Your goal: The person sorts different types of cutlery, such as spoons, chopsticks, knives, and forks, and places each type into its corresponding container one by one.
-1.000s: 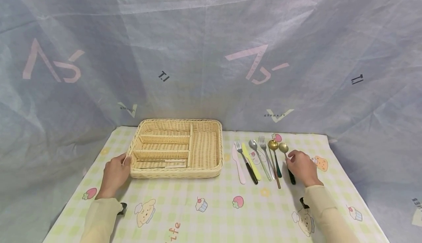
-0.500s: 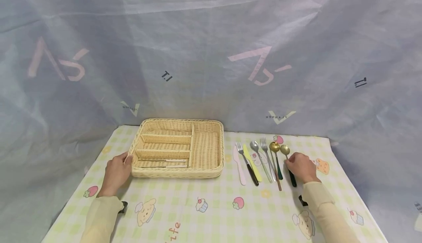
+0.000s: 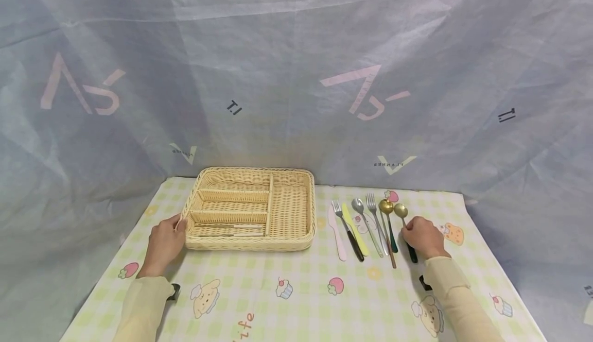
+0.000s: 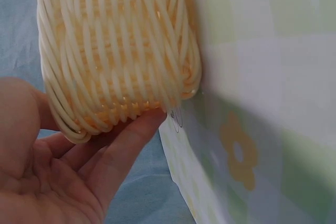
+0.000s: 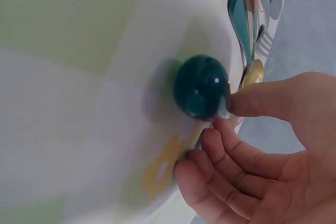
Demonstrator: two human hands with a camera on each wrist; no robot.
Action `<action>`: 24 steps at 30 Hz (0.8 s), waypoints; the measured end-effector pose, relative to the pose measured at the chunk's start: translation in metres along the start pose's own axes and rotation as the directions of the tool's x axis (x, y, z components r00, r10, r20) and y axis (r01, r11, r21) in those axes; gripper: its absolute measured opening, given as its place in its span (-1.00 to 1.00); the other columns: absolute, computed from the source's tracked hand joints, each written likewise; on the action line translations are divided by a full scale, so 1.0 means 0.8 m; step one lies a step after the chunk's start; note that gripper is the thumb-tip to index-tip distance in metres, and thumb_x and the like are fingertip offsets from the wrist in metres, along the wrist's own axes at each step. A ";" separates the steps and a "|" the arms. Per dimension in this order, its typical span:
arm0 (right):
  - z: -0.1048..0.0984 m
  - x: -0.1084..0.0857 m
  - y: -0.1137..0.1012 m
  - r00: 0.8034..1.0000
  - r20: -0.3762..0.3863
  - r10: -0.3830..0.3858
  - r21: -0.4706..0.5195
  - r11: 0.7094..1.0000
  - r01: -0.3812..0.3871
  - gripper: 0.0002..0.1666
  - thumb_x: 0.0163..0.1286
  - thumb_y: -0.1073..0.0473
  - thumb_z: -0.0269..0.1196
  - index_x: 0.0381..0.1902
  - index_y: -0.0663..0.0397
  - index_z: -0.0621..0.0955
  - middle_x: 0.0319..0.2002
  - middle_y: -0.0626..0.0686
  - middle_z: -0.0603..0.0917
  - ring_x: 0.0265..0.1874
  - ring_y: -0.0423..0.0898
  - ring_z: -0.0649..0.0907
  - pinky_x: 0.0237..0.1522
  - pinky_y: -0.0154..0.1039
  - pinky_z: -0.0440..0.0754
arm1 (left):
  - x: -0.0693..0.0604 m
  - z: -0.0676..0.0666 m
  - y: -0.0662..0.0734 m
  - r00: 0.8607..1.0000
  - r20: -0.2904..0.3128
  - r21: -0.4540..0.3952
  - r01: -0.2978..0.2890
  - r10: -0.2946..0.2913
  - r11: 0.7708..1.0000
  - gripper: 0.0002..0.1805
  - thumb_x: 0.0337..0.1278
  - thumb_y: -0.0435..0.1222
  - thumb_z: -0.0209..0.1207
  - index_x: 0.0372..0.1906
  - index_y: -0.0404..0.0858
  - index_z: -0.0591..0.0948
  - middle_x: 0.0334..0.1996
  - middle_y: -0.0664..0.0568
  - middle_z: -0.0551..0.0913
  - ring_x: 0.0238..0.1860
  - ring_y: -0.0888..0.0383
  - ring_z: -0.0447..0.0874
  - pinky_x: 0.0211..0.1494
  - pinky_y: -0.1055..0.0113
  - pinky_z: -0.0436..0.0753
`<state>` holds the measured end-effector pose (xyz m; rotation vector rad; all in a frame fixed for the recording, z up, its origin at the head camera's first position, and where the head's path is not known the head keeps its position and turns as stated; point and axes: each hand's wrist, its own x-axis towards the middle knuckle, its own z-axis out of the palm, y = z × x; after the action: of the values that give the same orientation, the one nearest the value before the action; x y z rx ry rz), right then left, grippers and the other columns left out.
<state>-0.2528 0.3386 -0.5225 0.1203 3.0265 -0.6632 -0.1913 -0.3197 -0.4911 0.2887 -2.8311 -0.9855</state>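
Observation:
My left hand grips the left end of a cream wicker cutlery basket. In the left wrist view its fingers lie against the woven end wall. At the right of a cutlery row, my right hand pinches a spoon with a gold bowl and a dark green handle between thumb and fingertips. The handle's rounded teal end faces the right wrist camera, and the handle's middle is partly hidden by the fingers. The spoon lies on or just above the cloth; I cannot tell which.
Left of the spoon lie several forks, spoons and knives, among them a yellow knife, a pink knife and a black-handled fork. Two thin pieces with pale handles lie in the basket's front compartment. A grey curtain hangs behind.
The right hand's thumb and fingers have drawn together on the spoon. The left hand has stayed at the basket. The head view has shifted slightly.

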 end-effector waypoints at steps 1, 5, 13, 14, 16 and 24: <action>0.001 -0.001 0.000 1.000 -0.005 -0.001 0.001 1.000 0.001 -0.78 0.40 0.22 0.22 -0.40 0.22 0.69 -0.48 0.12 0.70 -0.57 0.02 0.61 -0.52 -0.05 0.51 | -0.001 0.000 0.000 1.000 0.002 -0.001 0.002 -0.002 1.000 -0.45 0.74 -0.20 -0.09 0.50 -0.52 0.44 0.29 -0.58 0.55 0.28 -0.58 0.52 0.22 -0.43 0.54; 0.004 -0.004 -0.001 1.000 -0.020 0.011 -0.001 1.000 -0.011 -0.79 0.38 0.23 0.23 -0.35 0.28 0.71 -0.45 0.16 0.72 -0.57 0.01 0.62 -0.51 -0.03 0.55 | -0.003 0.000 0.001 1.000 0.014 -0.002 0.009 -0.009 1.000 -0.43 0.75 -0.19 -0.10 0.52 -0.51 0.41 0.30 -0.58 0.53 0.29 -0.59 0.51 0.24 -0.44 0.52; 0.003 -0.011 -0.001 0.999 -0.032 0.032 0.003 0.999 -0.032 -0.78 0.39 0.24 0.25 -0.27 0.32 0.74 -0.39 0.21 0.75 -0.54 0.02 0.65 -0.47 0.02 0.60 | -0.002 0.002 0.005 1.000 -0.005 0.002 0.019 -0.019 1.000 -0.46 0.72 -0.23 -0.08 0.50 -0.53 0.43 0.29 -0.58 0.54 0.30 -0.57 0.51 0.24 -0.43 0.53; 0.003 -0.012 0.000 0.999 -0.031 0.031 0.004 1.000 -0.031 -0.79 0.39 0.24 0.25 -0.27 0.31 0.73 -0.39 0.20 0.75 -0.53 0.02 0.65 -0.47 0.02 0.60 | -0.002 0.002 0.005 1.000 -0.008 0.002 0.018 -0.018 1.000 -0.46 0.72 -0.24 -0.08 0.50 -0.53 0.43 0.28 -0.57 0.55 0.29 -0.57 0.51 0.24 -0.43 0.54; 0.003 -0.015 0.000 0.999 -0.027 0.028 0.008 1.000 -0.028 -0.79 0.40 0.24 0.25 -0.29 0.31 0.72 -0.41 0.18 0.75 -0.53 0.01 0.65 -0.47 0.01 0.59 | -0.002 0.002 0.005 1.000 -0.011 0.001 0.017 -0.017 1.000 -0.46 0.72 -0.24 -0.08 0.50 -0.53 0.43 0.28 -0.57 0.55 0.29 -0.57 0.52 0.24 -0.43 0.53; 0.002 -0.026 0.001 0.999 -0.030 0.012 0.016 1.000 -0.012 -0.83 0.41 0.24 0.27 -0.31 0.27 0.71 -0.41 0.13 0.74 -0.52 0.00 0.65 -0.47 0.00 0.58 | -0.002 0.001 0.003 1.000 -0.008 -0.003 0.011 -0.011 1.000 -0.45 0.74 -0.22 -0.08 0.51 -0.53 0.43 0.29 -0.58 0.54 0.29 -0.58 0.51 0.24 -0.44 0.54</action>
<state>-0.2318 0.3374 -0.5228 0.1500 3.0475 -0.6910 -0.1900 -0.3168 -0.4901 0.3078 -2.8240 -0.9884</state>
